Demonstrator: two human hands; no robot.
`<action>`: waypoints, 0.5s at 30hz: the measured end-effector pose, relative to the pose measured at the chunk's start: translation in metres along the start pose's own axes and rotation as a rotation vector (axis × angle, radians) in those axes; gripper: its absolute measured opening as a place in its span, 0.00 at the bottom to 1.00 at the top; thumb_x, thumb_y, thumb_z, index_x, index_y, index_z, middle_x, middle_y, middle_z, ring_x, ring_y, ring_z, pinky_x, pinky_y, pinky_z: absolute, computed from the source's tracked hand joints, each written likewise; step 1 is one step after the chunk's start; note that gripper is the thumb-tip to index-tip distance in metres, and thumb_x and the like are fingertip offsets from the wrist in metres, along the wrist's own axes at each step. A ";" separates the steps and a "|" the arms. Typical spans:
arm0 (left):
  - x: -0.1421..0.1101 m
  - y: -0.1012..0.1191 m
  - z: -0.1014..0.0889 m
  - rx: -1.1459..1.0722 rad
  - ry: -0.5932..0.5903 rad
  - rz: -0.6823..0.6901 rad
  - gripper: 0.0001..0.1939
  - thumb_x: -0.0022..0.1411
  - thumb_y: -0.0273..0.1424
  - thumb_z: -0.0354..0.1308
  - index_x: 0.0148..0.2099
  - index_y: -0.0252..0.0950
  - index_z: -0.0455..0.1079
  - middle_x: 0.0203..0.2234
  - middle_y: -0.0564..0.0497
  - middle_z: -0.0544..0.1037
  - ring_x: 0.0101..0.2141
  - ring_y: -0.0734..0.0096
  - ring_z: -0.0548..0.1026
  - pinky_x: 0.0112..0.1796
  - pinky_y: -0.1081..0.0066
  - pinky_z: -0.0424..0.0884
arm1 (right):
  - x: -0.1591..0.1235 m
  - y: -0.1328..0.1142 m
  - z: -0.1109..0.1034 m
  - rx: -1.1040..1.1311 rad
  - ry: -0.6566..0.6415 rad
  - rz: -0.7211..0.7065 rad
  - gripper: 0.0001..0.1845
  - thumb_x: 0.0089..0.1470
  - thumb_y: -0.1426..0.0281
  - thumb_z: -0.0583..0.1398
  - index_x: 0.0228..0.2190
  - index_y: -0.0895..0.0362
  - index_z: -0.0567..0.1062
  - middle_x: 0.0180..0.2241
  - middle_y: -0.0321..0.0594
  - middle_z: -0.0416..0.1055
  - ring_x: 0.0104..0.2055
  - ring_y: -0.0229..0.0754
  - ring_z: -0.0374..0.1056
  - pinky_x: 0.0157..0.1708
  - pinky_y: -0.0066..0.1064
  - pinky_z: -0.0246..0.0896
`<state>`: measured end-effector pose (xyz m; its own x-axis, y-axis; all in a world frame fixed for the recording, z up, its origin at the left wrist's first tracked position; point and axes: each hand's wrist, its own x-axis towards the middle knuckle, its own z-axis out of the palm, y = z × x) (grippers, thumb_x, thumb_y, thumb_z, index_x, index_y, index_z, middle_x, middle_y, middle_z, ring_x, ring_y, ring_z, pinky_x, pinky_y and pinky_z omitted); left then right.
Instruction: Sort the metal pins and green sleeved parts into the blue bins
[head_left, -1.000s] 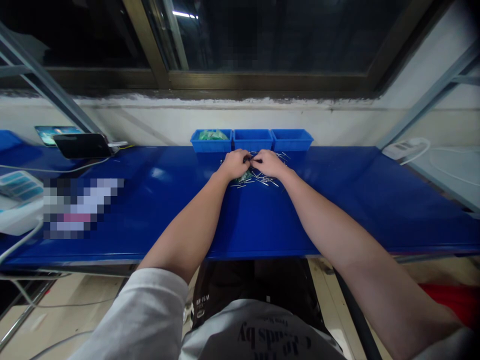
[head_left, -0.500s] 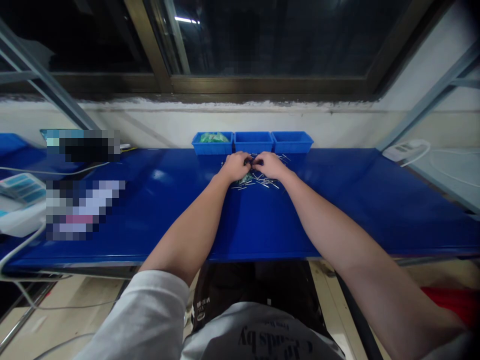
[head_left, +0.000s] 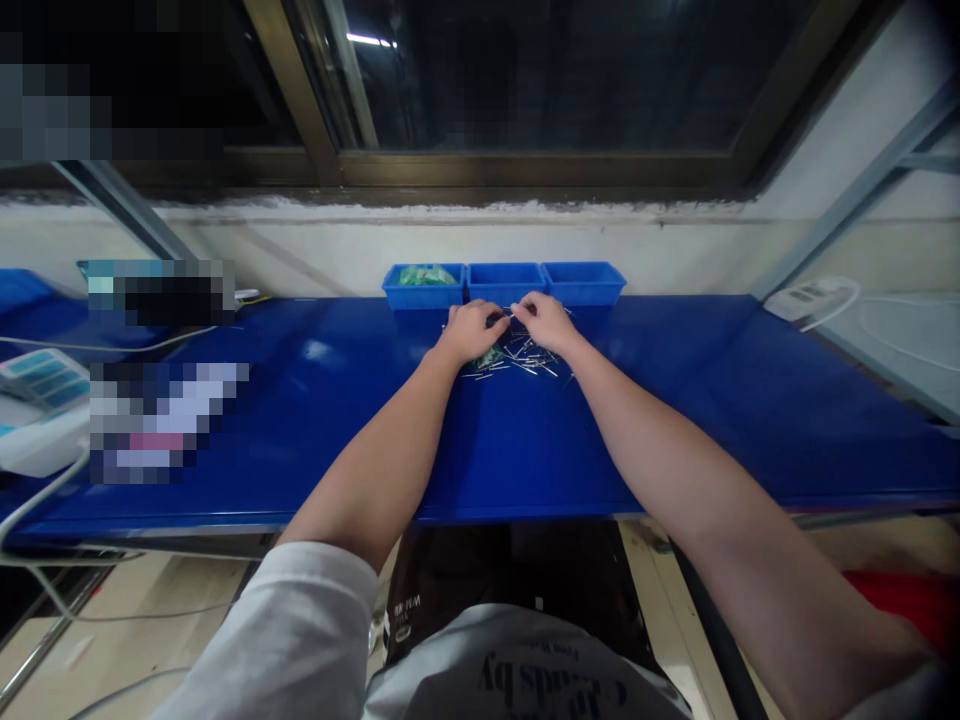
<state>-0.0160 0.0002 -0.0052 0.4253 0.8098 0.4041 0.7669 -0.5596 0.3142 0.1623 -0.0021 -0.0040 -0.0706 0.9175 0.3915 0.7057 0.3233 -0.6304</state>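
Note:
Several thin shiny metal pins [head_left: 531, 360], perhaps screws or nails, lie scattered on the blue table beneath my hands. My left hand [head_left: 472, 331] is curled at the left side of this pile, thumb toward the right. What its fingers hold, if anything, is hidden. A small green item [head_left: 491, 356] shows below the left thumb, among the pins. My right hand [head_left: 546, 322] is over the pile's far right, its thumb and fingertips pinched together. A thin light-coloured pin seems to stick out of that pinch toward the left hand, though it is small and blurred.
Behind my hands stand three blue bins: the left bin [head_left: 424, 296] contains a green bag, beside a middle bin [head_left: 505, 283] and a right bin [head_left: 584, 284]. A white device [head_left: 45, 410] with cables sits at left. A white power strip [head_left: 806, 300] lies at right.
My right hand has lifted slightly away from the left one, and a gap shows between their fingertips. My left hand has stayed nearly in place.

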 end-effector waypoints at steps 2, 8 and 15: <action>0.000 0.002 -0.002 0.005 0.010 0.009 0.16 0.68 0.39 0.52 0.48 0.39 0.77 0.45 0.46 0.80 0.49 0.58 0.74 0.53 0.56 0.63 | 0.001 -0.001 0.000 0.022 0.056 0.009 0.11 0.59 0.64 0.57 0.29 0.56 0.72 0.29 0.39 0.74 0.33 0.42 0.66 0.37 0.33 0.59; 0.001 0.004 -0.003 0.016 0.024 0.011 0.13 0.69 0.32 0.50 0.45 0.39 0.76 0.44 0.46 0.80 0.49 0.59 0.75 0.53 0.57 0.61 | 0.001 0.001 0.002 0.099 0.069 0.018 0.11 0.59 0.63 0.58 0.29 0.56 0.71 0.29 0.38 0.73 0.33 0.43 0.67 0.38 0.35 0.61; 0.002 0.000 0.000 0.022 0.046 0.003 0.11 0.69 0.31 0.50 0.44 0.37 0.74 0.44 0.45 0.80 0.48 0.56 0.75 0.51 0.57 0.61 | 0.003 0.002 0.003 0.319 0.052 -0.053 0.03 0.49 0.71 0.63 0.30 0.56 0.74 0.32 0.40 0.77 0.36 0.43 0.72 0.44 0.38 0.67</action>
<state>-0.0145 0.0019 -0.0044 0.4059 0.7988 0.4441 0.7763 -0.5578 0.2937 0.1616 0.0015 -0.0061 -0.0600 0.8869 0.4581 0.4450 0.4346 -0.7830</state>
